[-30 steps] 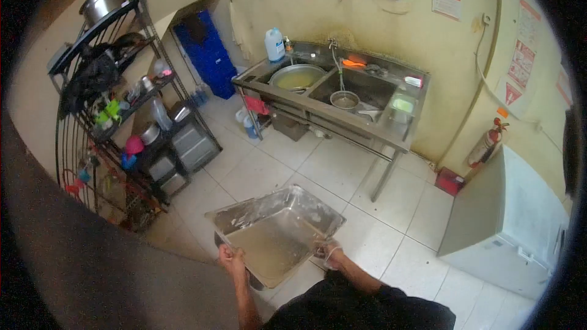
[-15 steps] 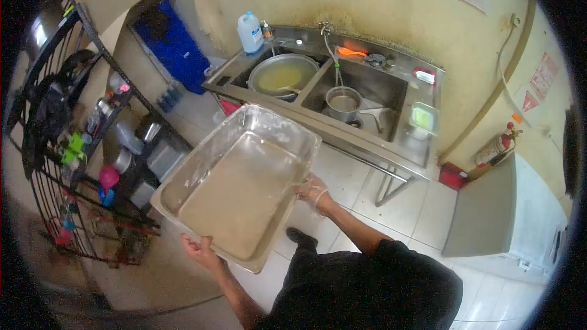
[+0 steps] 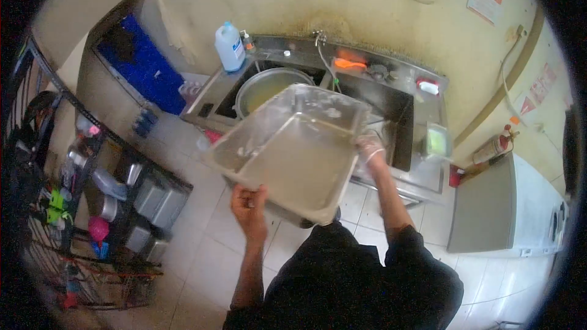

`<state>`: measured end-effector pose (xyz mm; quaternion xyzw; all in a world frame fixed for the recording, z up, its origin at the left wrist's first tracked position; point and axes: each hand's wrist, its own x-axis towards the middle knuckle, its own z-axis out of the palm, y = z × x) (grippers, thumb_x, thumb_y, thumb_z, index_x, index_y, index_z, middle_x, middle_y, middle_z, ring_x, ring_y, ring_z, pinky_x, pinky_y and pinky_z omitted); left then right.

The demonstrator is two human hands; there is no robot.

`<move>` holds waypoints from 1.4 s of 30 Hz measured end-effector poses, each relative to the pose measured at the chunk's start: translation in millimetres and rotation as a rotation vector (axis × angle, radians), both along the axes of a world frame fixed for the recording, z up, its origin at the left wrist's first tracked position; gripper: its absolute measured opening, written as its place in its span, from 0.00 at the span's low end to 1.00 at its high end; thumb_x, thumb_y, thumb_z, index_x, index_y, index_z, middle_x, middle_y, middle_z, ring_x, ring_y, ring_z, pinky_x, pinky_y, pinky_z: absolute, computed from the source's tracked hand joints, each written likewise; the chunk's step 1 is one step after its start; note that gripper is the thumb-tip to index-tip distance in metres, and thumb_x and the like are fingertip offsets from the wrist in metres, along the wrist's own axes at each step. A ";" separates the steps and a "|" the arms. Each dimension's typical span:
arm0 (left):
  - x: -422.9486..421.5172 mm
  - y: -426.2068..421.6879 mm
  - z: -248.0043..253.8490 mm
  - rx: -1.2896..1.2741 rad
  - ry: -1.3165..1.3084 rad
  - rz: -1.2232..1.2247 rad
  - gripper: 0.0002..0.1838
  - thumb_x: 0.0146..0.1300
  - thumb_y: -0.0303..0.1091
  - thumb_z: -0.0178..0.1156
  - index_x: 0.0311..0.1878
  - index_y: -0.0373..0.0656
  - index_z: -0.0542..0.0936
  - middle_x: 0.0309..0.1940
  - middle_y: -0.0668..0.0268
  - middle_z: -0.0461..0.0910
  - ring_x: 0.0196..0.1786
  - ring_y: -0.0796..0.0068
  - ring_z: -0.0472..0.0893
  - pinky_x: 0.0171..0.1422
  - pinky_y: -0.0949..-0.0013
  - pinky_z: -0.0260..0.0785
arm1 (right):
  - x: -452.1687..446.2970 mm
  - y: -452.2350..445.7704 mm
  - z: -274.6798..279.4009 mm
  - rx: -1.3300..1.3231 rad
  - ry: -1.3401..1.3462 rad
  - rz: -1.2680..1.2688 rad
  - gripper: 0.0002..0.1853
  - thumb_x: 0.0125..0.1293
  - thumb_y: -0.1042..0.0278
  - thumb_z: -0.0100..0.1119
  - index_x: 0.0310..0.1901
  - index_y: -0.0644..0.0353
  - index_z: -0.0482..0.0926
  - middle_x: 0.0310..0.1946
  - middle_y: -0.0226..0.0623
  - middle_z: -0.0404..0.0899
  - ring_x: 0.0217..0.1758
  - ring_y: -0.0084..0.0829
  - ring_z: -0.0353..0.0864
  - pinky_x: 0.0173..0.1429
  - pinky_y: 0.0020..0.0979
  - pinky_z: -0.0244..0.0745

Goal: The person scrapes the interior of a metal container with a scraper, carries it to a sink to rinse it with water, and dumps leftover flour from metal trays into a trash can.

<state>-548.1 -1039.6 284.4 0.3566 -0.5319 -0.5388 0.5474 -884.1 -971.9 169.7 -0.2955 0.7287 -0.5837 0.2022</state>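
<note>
A large rectangular metal pan point(image 3: 299, 159), whitish residue on its walls and cloudy liquid or film on its bottom, is held up in front of the sink. My left hand point(image 3: 249, 208) is closed on its near left rim. My right hand point(image 3: 370, 148), in a clear glove, grips the right side; its fingers are partly hidden by the rim. Behind the pan, a round metal basin point(image 3: 269, 80) with yellowish liquid sits in the left sink bowl. The pan hides part of the right sink bowl point(image 3: 400, 125).
A blue-labelled jug point(image 3: 230, 47), an orange brush point(image 3: 350, 63) and a green sponge in a tub point(image 3: 436, 142) are on the sink counter point(image 3: 428, 171). A crowded rack point(image 3: 116, 137) stands left. At right are a fire extinguisher point(image 3: 492, 148) and a white chest point(image 3: 516, 208).
The pan has moved forward to the sink and now overlaps its front edge and bowls. Both hands have moved with it, still holding it. The view has come closer to the sink.
</note>
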 end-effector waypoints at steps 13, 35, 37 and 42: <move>-280.7 -44.3 -35.6 0.387 0.144 -0.558 0.13 0.60 0.31 0.64 0.43 0.38 0.72 0.35 0.66 0.77 0.41 0.78 0.75 0.50 0.75 0.66 | -311.3 -12.0 -24.5 -0.044 -0.576 0.077 0.03 0.55 0.75 0.56 0.24 0.60 0.76 0.24 0.30 0.73 0.24 0.23 0.72 0.24 0.26 0.67; -314.9 -107.5 -164.8 1.454 -0.147 -1.130 0.20 0.69 0.50 0.49 0.43 0.39 0.75 0.37 0.63 0.77 0.45 0.69 0.78 0.57 0.63 0.68 | -286.9 -53.2 -70.9 0.684 -0.179 -0.123 0.17 0.56 0.58 0.64 0.36 0.67 0.82 0.26 0.38 0.81 0.28 0.29 0.76 0.31 0.35 0.71; -305.2 -129.6 -158.0 1.421 -0.175 -1.356 0.20 0.69 0.50 0.49 0.44 0.40 0.75 0.34 0.65 0.78 0.42 0.70 0.79 0.54 0.64 0.70 | -269.9 -38.6 -71.1 0.653 -0.153 -0.082 0.18 0.56 0.57 0.64 0.36 0.67 0.82 0.26 0.38 0.81 0.28 0.29 0.76 0.31 0.35 0.71; -283.8 -203.4 -152.8 1.370 -0.226 -1.395 0.18 0.69 0.47 0.49 0.43 0.40 0.76 0.28 0.69 0.77 0.34 0.73 0.79 0.47 0.67 0.72 | -216.3 -17.5 -47.7 0.255 -0.408 -0.176 0.20 0.58 0.61 0.65 0.46 0.69 0.78 0.28 0.32 0.79 0.28 0.22 0.74 0.31 0.28 0.70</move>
